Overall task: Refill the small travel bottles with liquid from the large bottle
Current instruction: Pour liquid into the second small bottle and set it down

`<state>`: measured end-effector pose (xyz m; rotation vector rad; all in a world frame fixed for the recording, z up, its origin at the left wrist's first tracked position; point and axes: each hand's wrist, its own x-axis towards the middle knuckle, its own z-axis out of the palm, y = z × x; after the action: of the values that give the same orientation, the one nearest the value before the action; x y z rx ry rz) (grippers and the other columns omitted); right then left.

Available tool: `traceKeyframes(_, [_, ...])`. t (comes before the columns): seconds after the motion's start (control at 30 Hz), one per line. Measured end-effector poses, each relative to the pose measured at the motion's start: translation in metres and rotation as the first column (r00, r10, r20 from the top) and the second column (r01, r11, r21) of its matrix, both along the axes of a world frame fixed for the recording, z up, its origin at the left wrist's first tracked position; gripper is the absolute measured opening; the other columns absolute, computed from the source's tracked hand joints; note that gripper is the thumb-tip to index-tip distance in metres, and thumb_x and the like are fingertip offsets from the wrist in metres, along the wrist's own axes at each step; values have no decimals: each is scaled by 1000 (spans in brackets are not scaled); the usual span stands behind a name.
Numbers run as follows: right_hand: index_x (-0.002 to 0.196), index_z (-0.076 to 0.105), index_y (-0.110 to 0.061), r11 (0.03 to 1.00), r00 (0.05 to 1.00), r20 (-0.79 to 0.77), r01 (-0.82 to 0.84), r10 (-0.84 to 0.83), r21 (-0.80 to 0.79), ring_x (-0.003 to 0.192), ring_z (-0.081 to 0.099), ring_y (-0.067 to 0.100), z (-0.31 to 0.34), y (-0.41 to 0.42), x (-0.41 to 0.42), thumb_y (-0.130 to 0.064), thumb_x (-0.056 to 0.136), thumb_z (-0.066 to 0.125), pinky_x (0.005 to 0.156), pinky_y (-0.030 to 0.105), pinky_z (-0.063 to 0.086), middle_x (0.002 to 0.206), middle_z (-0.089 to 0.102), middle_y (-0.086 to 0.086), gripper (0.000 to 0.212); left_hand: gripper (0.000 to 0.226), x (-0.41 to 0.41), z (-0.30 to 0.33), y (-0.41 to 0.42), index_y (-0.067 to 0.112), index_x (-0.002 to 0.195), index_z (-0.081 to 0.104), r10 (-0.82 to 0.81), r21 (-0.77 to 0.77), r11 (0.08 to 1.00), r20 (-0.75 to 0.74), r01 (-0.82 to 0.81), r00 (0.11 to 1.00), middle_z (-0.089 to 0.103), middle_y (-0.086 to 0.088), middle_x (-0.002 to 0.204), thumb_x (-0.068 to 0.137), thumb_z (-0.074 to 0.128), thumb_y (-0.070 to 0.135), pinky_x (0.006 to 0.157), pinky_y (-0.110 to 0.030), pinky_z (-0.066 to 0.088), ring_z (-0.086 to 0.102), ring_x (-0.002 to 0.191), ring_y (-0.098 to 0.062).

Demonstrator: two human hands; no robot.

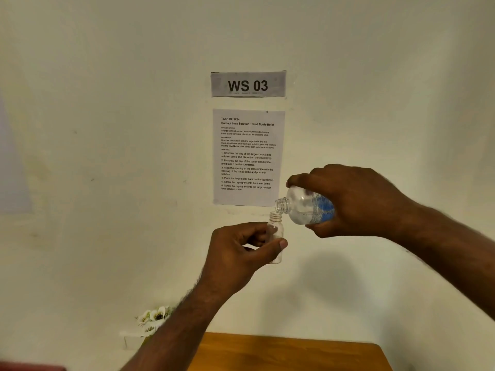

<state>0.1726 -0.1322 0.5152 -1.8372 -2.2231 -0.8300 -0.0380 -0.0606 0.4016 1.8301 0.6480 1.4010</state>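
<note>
- The small travel bottle (276,231) stands upright in the air, uncapped, its long axis vertical and its threaded mouth facing up; your left hand (246,250) is clamped on its body between thumb and fingers.
- Just above and to the right of the travel bottle, the large bottle (305,206) lies nearly on its side, neck pointing left and slightly down, its open mouth right beside the small mouth's upper rim.
- Your right hand (351,200) is wrapped round the large bottle's labelled body from above.
- The pour turns on mouth over mouth: I judge the large neck sits a touch right of the small opening, so tip carefully.
- No stream is visible; the travel bottle looks empty.
- Well below the travel bottle lies the wooden surface (294,352); behind it on the wall hangs the instruction sheet (248,156).
</note>
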Motion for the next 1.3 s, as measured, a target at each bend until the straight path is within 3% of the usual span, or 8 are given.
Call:
traceKeyframes(0.27, [143, 32, -48, 1000, 1000, 2, -7, 7, -1, 93, 54, 8, 0, 3, -1, -64, 73, 70, 71, 29, 51, 114, 60, -18, 82, 28, 0, -2, 5, 16, 100, 82, 17, 3, 1000, -4, -17, 1000, 78, 7, 77, 74, 88, 23, 62, -20, 61, 75, 72, -13])
traceKeyframes(0.47, [144, 30, -47, 1000, 1000, 8, -4, 4, -3, 95, 55, 10, 2, 5, -2, -63, 73, 70, 73, 32, 54, 116, 60, -18, 83, 24, 0, -1, 7, 21, 96, 81, 1, 0, 1000, 18, -1, 1000, 77, 10, 73, 74, 88, 20, 61, -19, 60, 74, 71, -12])
traceKeyframes(0.73, [142, 34, -47, 1000, 1000, 25, -4, 3, 26, 89, 52, 9, 4, 7, -2, -62, 71, 70, 68, 29, 49, 110, 60, -17, 81, 26, -1, 0, 11, 14, 99, 82, 6, -2, 1000, 10, -6, 1000, 79, 3, 77, 75, 88, 19, 66, -39, 67, 76, 71, -14])
traceKeyframes(1.07, [144, 32, -46, 1000, 1000, 20, -5, 5, 17, 93, 56, 11, 5, 6, -2, -63, 72, 70, 70, 31, 53, 114, 60, -17, 83, 25, -1, 1, 10, 16, 99, 81, -14, -18, 1000, 23, 14, 1000, 79, 2, 77, 75, 88, 19, 66, -40, 67, 76, 71, -17])
traceKeyframes(1.3, [142, 32, -47, 999, 999, 37, -6, 4, 38, 90, 54, 10, 6, 6, -1, -63, 71, 69, 67, 29, 49, 110, 60, -17, 82, 24, -1, 3, 10, 12, 98, 82, -17, -12, 1000, 25, 18, 1000, 79, 1, 76, 75, 88, 16, 64, -32, 65, 76, 70, -16])
